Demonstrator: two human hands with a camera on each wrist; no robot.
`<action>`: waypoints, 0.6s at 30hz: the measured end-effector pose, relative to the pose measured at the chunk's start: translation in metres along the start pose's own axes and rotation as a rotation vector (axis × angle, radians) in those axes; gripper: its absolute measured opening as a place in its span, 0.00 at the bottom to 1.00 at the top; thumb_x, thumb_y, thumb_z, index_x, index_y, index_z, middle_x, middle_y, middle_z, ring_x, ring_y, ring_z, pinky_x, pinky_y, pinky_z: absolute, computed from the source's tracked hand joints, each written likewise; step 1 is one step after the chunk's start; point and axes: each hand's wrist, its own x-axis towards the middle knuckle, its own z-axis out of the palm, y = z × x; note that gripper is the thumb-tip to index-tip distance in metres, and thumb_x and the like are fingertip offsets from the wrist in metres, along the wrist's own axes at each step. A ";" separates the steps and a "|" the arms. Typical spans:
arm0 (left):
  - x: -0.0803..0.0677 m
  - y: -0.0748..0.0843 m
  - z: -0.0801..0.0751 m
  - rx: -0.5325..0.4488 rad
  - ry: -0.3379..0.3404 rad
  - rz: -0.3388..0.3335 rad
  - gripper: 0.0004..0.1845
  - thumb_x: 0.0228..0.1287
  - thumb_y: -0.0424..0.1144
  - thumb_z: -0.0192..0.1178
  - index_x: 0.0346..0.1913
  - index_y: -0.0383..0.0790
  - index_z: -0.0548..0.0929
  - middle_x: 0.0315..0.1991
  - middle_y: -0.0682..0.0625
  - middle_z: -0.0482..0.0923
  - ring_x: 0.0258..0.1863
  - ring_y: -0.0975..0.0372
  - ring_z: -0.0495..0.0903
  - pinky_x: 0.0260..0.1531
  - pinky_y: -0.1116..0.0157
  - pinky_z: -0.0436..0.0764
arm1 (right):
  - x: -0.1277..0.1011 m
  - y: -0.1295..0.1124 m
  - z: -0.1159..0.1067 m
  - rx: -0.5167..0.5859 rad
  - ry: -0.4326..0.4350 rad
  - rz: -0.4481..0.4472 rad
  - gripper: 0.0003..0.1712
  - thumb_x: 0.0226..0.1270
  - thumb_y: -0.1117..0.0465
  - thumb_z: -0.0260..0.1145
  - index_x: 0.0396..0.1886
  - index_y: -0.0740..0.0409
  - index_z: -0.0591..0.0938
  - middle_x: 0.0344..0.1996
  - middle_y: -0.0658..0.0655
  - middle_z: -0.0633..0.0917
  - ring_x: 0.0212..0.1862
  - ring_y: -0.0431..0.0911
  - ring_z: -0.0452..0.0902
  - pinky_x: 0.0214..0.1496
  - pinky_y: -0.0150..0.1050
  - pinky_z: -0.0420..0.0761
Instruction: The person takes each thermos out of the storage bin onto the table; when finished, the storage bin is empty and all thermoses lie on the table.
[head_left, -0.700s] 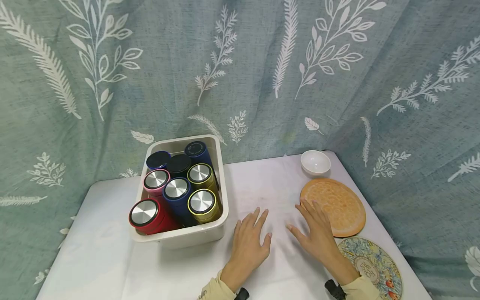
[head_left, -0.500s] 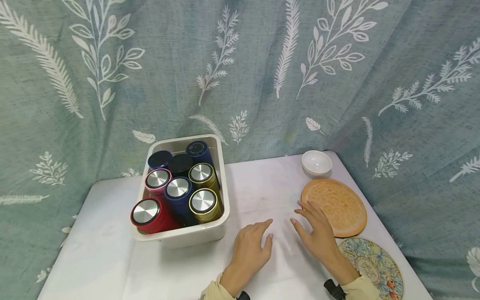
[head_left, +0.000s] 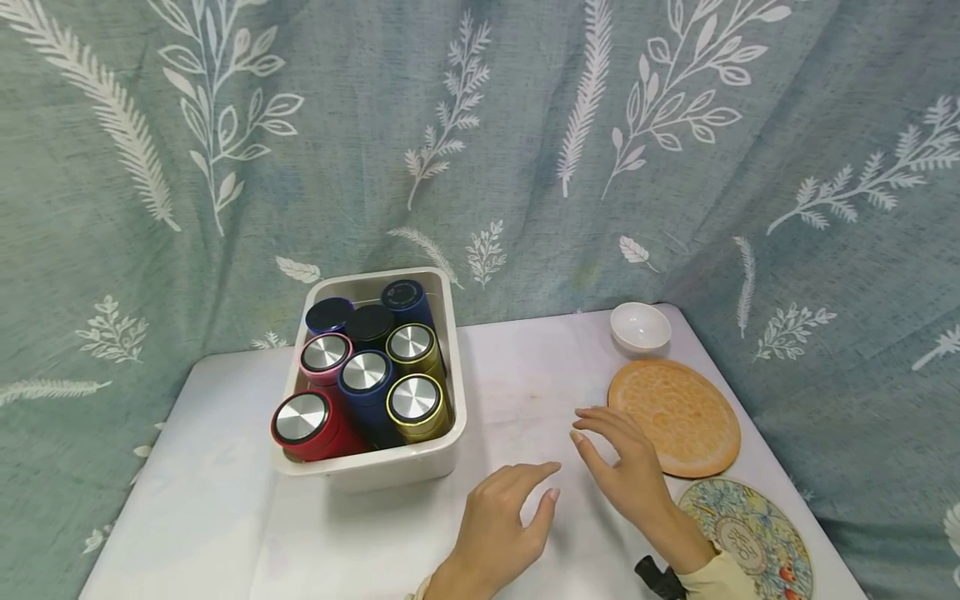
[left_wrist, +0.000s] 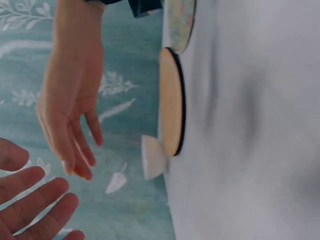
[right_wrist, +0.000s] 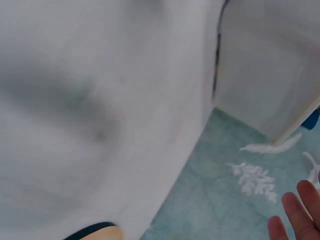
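1. The left hand (head_left: 498,527) is over the white table (head_left: 202,492), thumb and fingers loosely apart.
2. The right hand (head_left: 630,473) is loose and a bit bent, near the round orange mat (head_left: 686,421).
3. Left of both hands, eight flasks (head_left: 365,372) fill the white bin (head_left: 393,473).
4. A white bowl (head_left: 641,329) sits behind the round orange mat.

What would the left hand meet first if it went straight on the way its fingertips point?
Likely the right hand: in the head view it lies ahead of the left hand, across a gap. Depth is unclear, so it might pass over or under.
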 end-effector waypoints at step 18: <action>0.001 -0.009 -0.059 -0.149 0.505 -0.057 0.19 0.52 0.21 0.68 0.47 0.38 0.88 0.29 0.49 0.86 0.29 0.66 0.83 0.37 0.77 0.82 | 0.033 -0.050 0.022 0.148 -0.048 -0.014 0.14 0.66 0.61 0.71 0.51 0.50 0.86 0.55 0.50 0.86 0.61 0.46 0.80 0.65 0.34 0.76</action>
